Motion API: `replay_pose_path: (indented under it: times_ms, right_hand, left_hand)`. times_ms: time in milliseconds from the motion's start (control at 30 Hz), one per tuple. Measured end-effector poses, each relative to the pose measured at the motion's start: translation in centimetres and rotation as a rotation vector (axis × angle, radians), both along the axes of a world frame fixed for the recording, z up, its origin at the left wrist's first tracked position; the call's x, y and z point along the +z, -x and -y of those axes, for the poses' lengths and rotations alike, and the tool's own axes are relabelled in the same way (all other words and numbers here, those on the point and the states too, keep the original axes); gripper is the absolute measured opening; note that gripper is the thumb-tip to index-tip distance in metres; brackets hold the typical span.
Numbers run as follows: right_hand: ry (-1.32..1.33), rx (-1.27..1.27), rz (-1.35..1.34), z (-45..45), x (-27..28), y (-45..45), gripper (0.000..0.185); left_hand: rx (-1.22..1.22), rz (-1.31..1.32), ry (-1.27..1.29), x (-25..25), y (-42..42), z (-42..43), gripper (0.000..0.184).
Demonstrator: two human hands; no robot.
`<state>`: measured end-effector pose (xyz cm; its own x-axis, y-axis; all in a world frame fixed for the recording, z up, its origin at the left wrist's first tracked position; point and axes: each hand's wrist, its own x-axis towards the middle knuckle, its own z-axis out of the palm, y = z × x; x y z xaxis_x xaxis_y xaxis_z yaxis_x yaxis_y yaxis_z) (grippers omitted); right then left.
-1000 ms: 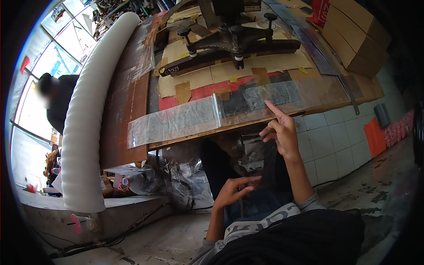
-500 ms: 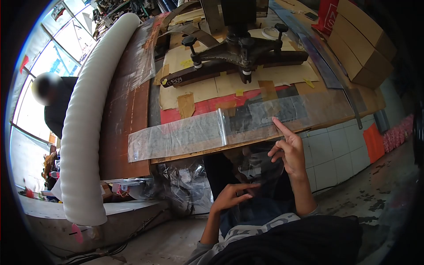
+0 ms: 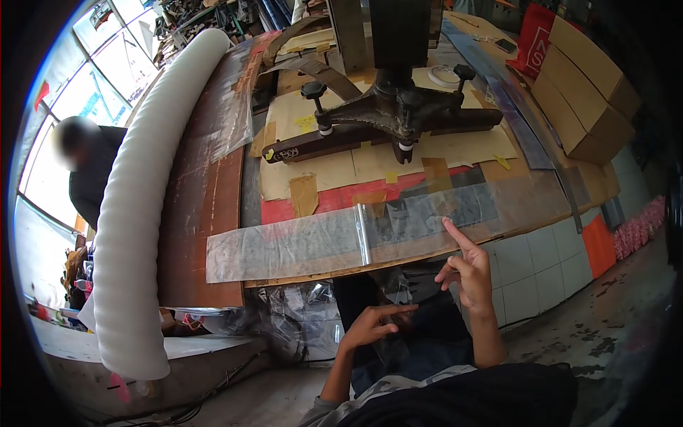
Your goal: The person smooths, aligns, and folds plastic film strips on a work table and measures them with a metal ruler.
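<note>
A long clear plastic strip (image 3: 299, 245) lies along the front edge of the worktable. A shiny silvery band crosses it near its middle. My right hand (image 3: 471, 274) is at the front edge with its index finger stretched onto or just over the strip. Its other fingers are loosely bent and hold nothing. Lower and to the left, my left hand (image 3: 371, 326) hangs in front of my lap, clear of the table. Its fingers are stretched and spread from the thumb, with nothing visible in them.
A dark metal press frame (image 3: 402, 114) with knobs stands over taped card sheets (image 3: 320, 167). Along the left lies a white foam roll (image 3: 142, 206). Cardboard boxes (image 3: 580, 92) and a red bag (image 3: 532, 43) sit at right. Beyond the roll is a person (image 3: 92, 171).
The camera view has tilted up, so the table and press sit lower in the picture. Both hands keep nearly the same poses; the right index finger stays at the strip.
</note>
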<state>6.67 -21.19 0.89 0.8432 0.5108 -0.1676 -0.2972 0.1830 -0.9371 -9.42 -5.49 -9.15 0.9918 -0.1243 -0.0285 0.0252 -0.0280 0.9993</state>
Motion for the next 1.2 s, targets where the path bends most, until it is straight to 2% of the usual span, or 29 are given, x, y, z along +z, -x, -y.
replay_pose_path:
  times_ms: [300, 733, 833, 1200]
  right_hand:
    - [-0.01, -0.012, 0.006, -0.2, -0.4, -0.1, 0.062]
    - [-0.022, 0.043, -0.039, 0.0, -0.9, -0.7, 0.062]
    - [-0.031, 0.049, -0.017, 0.1, -0.8, -0.8, 0.063]
    - [-0.029, 0.058, 0.009, 0.1, -0.9, -0.8, 0.064]
  left_hand:
    - [0.05, -0.079, -0.141, 1.7, -0.9, 0.5, 0.072]
    - [-0.021, -0.181, -0.198, 1.8, -2.0, 2.2, 0.058]
    - [0.061, -0.03, -0.228, 1.5, -2.3, 2.3, 0.054]
    - [0.032, -0.04, -0.27, 1.6, -2.6, 1.9, 0.055]
